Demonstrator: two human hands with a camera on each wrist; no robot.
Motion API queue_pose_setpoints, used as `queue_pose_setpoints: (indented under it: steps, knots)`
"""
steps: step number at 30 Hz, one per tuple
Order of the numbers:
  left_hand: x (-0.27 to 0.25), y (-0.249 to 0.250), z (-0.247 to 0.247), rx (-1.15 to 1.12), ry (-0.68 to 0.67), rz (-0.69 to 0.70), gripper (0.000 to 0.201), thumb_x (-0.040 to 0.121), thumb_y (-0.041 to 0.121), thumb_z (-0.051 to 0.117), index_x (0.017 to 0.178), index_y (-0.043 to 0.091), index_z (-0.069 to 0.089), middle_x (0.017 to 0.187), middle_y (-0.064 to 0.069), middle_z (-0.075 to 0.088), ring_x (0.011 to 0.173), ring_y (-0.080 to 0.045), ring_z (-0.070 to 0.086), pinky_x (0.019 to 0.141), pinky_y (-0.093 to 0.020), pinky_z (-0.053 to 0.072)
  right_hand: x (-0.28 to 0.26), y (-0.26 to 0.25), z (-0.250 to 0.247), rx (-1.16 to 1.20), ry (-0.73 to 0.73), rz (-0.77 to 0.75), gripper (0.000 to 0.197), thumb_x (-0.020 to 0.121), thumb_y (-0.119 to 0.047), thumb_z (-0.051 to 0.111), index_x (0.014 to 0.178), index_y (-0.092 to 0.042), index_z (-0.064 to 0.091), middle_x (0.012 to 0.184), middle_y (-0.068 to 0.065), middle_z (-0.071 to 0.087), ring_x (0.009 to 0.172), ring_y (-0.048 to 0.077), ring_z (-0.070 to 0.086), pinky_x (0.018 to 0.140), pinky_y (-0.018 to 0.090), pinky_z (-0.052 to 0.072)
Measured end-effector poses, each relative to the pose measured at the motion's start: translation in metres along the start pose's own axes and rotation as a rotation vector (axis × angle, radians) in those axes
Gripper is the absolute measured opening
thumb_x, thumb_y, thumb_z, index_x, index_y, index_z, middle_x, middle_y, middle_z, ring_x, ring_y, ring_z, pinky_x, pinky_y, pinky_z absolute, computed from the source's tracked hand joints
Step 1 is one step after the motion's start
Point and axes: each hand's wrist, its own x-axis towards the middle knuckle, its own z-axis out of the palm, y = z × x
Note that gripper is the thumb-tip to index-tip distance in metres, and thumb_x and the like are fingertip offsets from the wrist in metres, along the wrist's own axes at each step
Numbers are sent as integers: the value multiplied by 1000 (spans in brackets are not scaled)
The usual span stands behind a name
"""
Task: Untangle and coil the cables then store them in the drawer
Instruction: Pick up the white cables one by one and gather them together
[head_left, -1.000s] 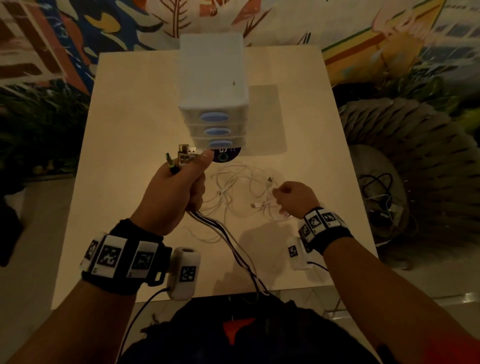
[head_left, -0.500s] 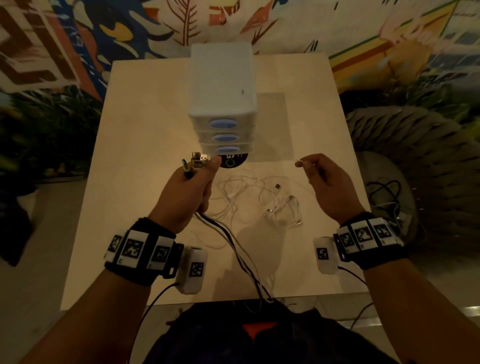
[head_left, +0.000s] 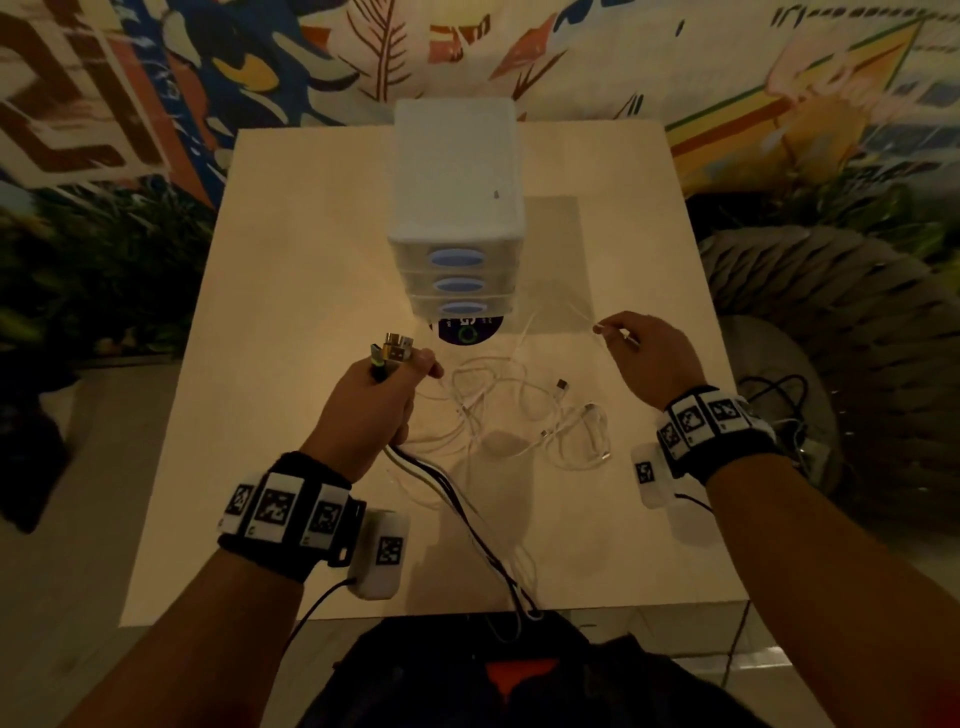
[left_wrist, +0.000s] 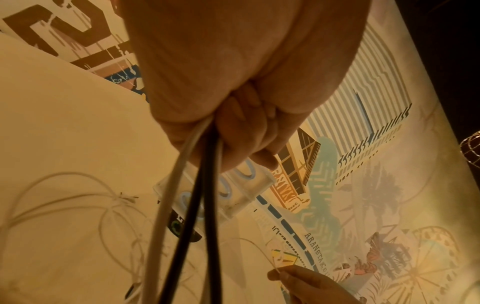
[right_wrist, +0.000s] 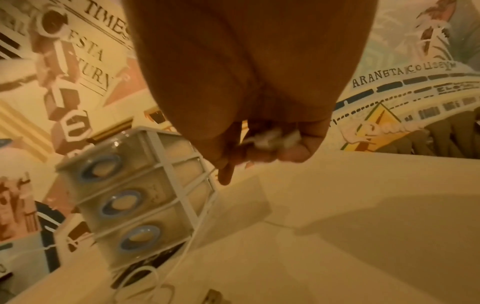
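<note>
My left hand (head_left: 382, 395) grips a bundle of black and white cables (head_left: 462, 512) in its fist, with their plugs (head_left: 395, 351) sticking out above the thumb. The bundle trails back over the table's near edge; the left wrist view shows the cables (left_wrist: 192, 205) leaving the fist. A tangle of thin white cables (head_left: 524, 415) lies on the table between my hands. My right hand (head_left: 631, 351), raised right of the tangle, pinches one thin white cable's end (head_left: 597, 327). A white three-drawer unit (head_left: 457, 208) with blue handles stands behind; all drawers (right_wrist: 124, 207) are closed.
A dark round disc (head_left: 470, 330) lies at the foot of the drawer unit. The pale square table (head_left: 291, 270) has bare surface left and right of the unit. A woven round seat (head_left: 831, 338) with dark cables on it stands to the right.
My right hand has lifted from the tangle and moved right and away, drawing one thin white cable end up with it. My left hand keeps its grip on the bundle.
</note>
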Motion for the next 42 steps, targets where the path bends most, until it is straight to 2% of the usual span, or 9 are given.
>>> queue_pose_setpoints:
  steps: [9,16,19,23,27,32,34,37,42]
  knots:
    - [6,-16,-9,25,-19,-41,31,104,33,54,89,12,72,51,1,30,43,-15,24,49,-27,26,46,3,39,-114,-172,77,33,101,-36,55,123,-17,70,117,20,64,112,37,59,99,42,47]
    - [11,-19,-15,46,-27,-54,32,103,37,55,83,22,74,53,1,30,45,-16,26,49,-27,27,41,-11,52,3,-103,63,26,104,-28,47,117,-14,64,110,11,68,101,30,63,91,39,47]
    - [12,-21,-15,46,-25,-51,30,103,37,55,85,21,74,54,0,31,46,-16,27,49,-28,28,30,-32,42,127,-114,54,26,107,-27,40,104,-21,65,77,-7,60,71,17,58,71,35,46]
    - [11,-20,-16,30,7,-44,29,104,37,54,94,18,73,53,2,33,46,-15,29,48,-28,29,16,-72,-5,67,7,-72,29,103,-41,47,94,-27,71,59,-11,54,56,8,52,59,31,38]
    - [12,-12,-7,33,13,-15,26,105,34,53,101,18,72,52,6,35,46,-13,31,48,-28,31,6,-102,-57,79,89,-229,30,103,-40,53,87,-24,73,64,-39,54,57,-1,52,57,20,31]
    - [14,-4,3,36,2,14,25,105,32,51,102,17,71,51,7,33,45,-14,29,46,-27,30,-10,-125,-100,134,153,-315,27,102,-32,57,87,-18,74,64,-44,53,59,-16,50,63,17,32]
    - [13,-3,5,30,10,9,25,105,31,51,102,16,71,51,6,32,45,-14,28,47,-27,29,-17,-131,-114,98,170,-335,24,100,-27,57,88,-14,73,62,-32,56,63,-13,52,66,23,44]
    - [11,-1,6,28,23,19,25,106,31,51,102,16,71,51,6,32,45,-14,28,47,-27,29,-29,-145,-133,119,191,-322,20,99,-33,57,84,-28,69,70,-25,56,77,14,58,80,31,49]
    - [2,15,13,48,27,126,16,104,28,55,109,24,70,50,9,37,46,-13,30,49,-29,30,-39,-160,-155,150,266,-391,29,100,-39,53,96,-19,73,80,-10,63,74,11,59,76,35,49]
